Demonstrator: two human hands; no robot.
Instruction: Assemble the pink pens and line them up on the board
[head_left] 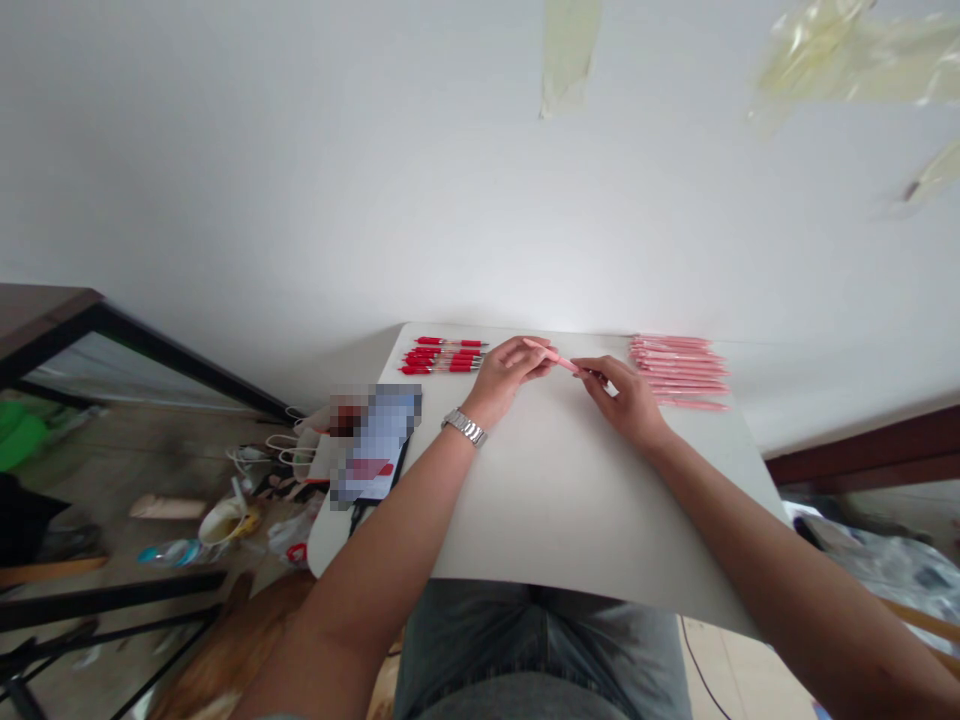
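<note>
A pink pen (559,359) is held between both hands above the white table. Fingers of my left hand (511,368) pinch its upper left part; a metal watch (465,427) is on that wrist. My right hand (622,395) grips the pen's lower right end with thumb and fingertips. To the left, just beyond my left hand, several red pens (442,356) with clear middles lie in a group. Several pink pens (679,372) lie stacked side by side to the right of my right hand.
At the table's left edge lies a blurred-out phone (382,445) with a cable. The white table (570,510) stands against a white wall (480,200) with tape on it. Floor clutter at left includes a bucket (223,522) and a bottle. A plastic bag (892,560) is at right.
</note>
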